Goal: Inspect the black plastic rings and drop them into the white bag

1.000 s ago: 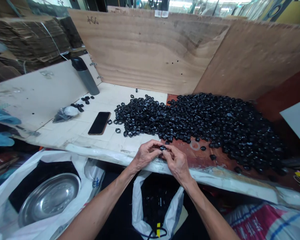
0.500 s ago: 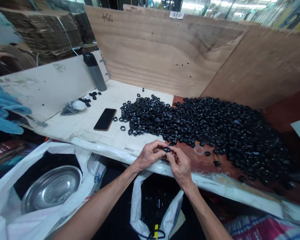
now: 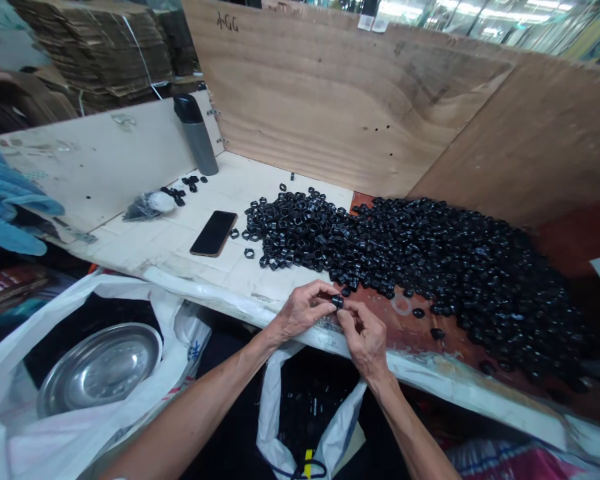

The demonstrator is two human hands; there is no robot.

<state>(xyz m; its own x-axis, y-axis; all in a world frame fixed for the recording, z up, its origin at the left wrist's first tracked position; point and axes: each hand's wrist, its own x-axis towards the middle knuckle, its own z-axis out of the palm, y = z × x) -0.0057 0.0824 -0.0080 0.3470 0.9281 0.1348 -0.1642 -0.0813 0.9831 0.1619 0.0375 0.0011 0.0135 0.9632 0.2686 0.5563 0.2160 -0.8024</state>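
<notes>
Near the table's front edge, my left hand (image 3: 305,310) pinches a small black part (image 3: 337,301) between thumb and fingertips. My right hand (image 3: 365,337) is closed at the other side of the same part, its fingertips against it. Behind my hands lies a heap of black ring-like parts (image 3: 300,230), which joins a larger pile of black parts (image 3: 480,267) on the right. Below my hands, an open white bag (image 3: 270,413) holds dark pieces.
A phone (image 3: 213,233), a grey bottle (image 3: 200,143) and a small plastic bag (image 3: 147,205) are on the table's left. Wooden boards (image 3: 340,100) wall the back. A metal bowl (image 3: 103,370) sits in a white sack at lower left. Blue gloves (image 3: 10,203) show at far left.
The camera view has shifted slightly. The black part between my fingers is turned and shows more of its side, and my right fingertips have drawn slightly back from my left ones.
</notes>
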